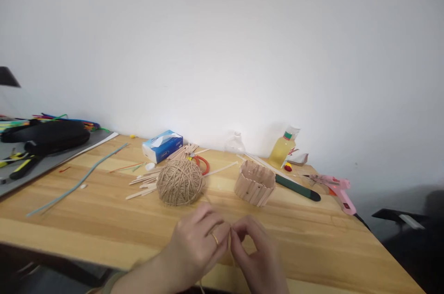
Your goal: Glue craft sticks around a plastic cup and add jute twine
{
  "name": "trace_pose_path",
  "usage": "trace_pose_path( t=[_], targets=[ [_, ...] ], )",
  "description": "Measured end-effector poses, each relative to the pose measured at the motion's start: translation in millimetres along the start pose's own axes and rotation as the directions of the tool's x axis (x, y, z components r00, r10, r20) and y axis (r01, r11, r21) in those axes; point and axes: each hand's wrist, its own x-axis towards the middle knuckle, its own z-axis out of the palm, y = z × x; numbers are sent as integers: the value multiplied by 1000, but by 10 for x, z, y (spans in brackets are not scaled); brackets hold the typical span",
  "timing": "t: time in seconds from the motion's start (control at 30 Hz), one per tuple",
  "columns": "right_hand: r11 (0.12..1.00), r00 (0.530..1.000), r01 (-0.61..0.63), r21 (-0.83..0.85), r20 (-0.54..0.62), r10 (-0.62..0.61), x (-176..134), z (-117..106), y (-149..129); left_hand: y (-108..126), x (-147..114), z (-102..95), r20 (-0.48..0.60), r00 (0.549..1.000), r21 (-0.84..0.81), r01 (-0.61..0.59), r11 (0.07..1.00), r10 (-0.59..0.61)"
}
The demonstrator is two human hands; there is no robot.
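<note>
Near the front of the table, my left hand (197,241), with a ring on one finger, is closed on a thin strand of jute twine (232,254). The thumb and forefinger of my right hand (255,254) pinch the same twine, their tips meeting my left fingers. A loose piece hangs below my left hand. Just beyond sits a big ball of jute twine (180,183), from which a strand runs toward my hands. To its right stands a small basket (255,184) made of wooden sticks side by side. Part of the twine is hidden inside my fingers.
Wooden sticks (144,187) and orange-handled scissors (204,164) lie behind the ball, near a blue tissue box (163,146). A yellow liquid bottle (280,150), dark green strip (298,187) and pink glue gun (342,192) are rightward. A black case (57,136) lies left.
</note>
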Motion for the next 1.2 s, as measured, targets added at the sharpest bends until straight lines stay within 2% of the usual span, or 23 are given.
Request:
trace_pose_path(
  t=[0.07,0.17,0.23,0.37,0.43,0.47,0.53,0.57,0.6,0.63,0.7,0.73,0.77,0.8,0.83,0.9,0.93,0.97,1.0,1.03,1.1,1.13,1.2],
  targets=[
    [999,999,42,-24,-20,-42,-20,-16,11,-3,-5,-16,-34,999,-30,26,999,-27],
    [999,1000,1,-40,-29,-2,-23,-71,32,-23,11,-61,-66,949,-192,291,937,-309],
    [998,999,-41,-38,-13,40,-5,-104,35,-33,38,-88,-14,909,-276,397,875,-417],
    [1000,1000,6,23,20,-7,30,-105,-1,-26,79,-68,78,968,-363,251,897,-239],
    [999,1000,15,39,24,-16,22,-89,-17,-35,70,-38,93,956,-398,292,870,-278],
    [999,1000,-3,39,17,3,12,-84,-18,-48,60,-28,93,929,-419,363,832,-359],
    [997,997,-71,33,-2,71,-13,-82,-7,-79,40,-30,74,833,-476,513,714,-549],
    [995,995,-99,32,-8,100,-24,-84,3,-91,36,-41,54,789,-510,549,662,-613],
    [992,993,-118,33,1,118,-31,-87,13,-95,39,-56,43,767,-537,558,632,-640],
    [991,992,-126,37,24,125,-36,-90,21,-90,48,-71,47,775,-553,545,630,-630],
    [992,991,-114,47,75,110,-37,-95,31,-58,79,-89,146,834,-545,517,660,-532],
    [993,991,-105,50,91,100,-36,-96,33,-40,95,-88,207,841,-538,525,659,-500],
    [994,990,-102,50,100,97,-37,-98,35,-27,108,-79,259,820,-535,561,631,-510],
    [993,990,-108,47,101,103,-40,-101,39,-22,115,-65,301,773,-538,621,570,-558],
    [991,988,-124,41,97,119,-45,-105,45,-27,116,-49,329,701,-554,686,472,-632],
    [983,981,-179,32,87,175,-59,-117,67,-57,105,-20,343,512,-614,757,225,-788],
    [977,975,-211,33,84,208,-66,-123,79,-72,97,-12,327,443,-655,743,138,-835],
    [970,968,-240,36,83,237,-71,-127,89,-81,91,-9,301,416,-693,713,102,-858],
    [965,963,-258,45,88,254,-73,-128,95,-82,90,-10,277,427,-718,688,110,-861],
    [963,961,-263,59,100,257,-72,-127,96,-73,95,-12,274,470,-722,677,144,-839],
    [964,963,-250,87,126,238,-66,-119,82,-42,117,-11,352,569,-683,699,212,-743],
    [967,965,-237,96,141,223,-63,-115,70,-30,130,-3,406,583,-658,721,217,-704],
    [967,966,-232,102,144,216,-64,-113,45,-31,144,25,461,535,-645,750,147,-708]
  ],
)
